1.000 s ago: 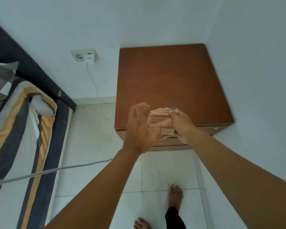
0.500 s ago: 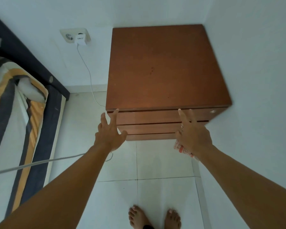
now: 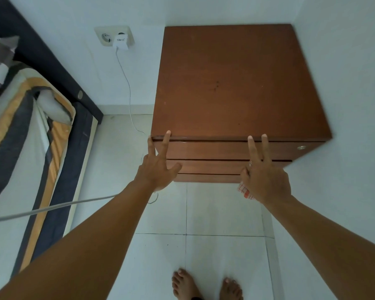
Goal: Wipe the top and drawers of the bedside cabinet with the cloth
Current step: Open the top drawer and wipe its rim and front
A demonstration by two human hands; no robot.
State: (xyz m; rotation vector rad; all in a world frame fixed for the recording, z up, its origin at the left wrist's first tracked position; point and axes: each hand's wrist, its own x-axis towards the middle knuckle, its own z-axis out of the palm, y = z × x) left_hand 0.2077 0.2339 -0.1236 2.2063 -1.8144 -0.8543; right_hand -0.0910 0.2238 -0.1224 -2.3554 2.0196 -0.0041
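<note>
Bedside cabinet (image 3: 236, 87) stands in the corner of the room, its brown top bare apart from a few dark specks near the middle, and its three drawer fronts are closed. Nothing shows whether the top has been wiped. The drawers look yet to be done, since the cloth (image 3: 244, 191) touches no surface. Of the hands, the left hand (image 3: 158, 169) is open, fingers straight and spread, two fingertips at the cabinet's top front edge near its left corner. The right hand (image 3: 266, 180) reaches the same edge further right with two straight fingers. The checked cloth peeks out under its palm, apparently gripped by the curled remaining fingers, in front of the cabinet's lowest drawer (image 3: 208, 178). Pulling the top drawer (image 3: 214, 150) open seems the likely next step.
</note>
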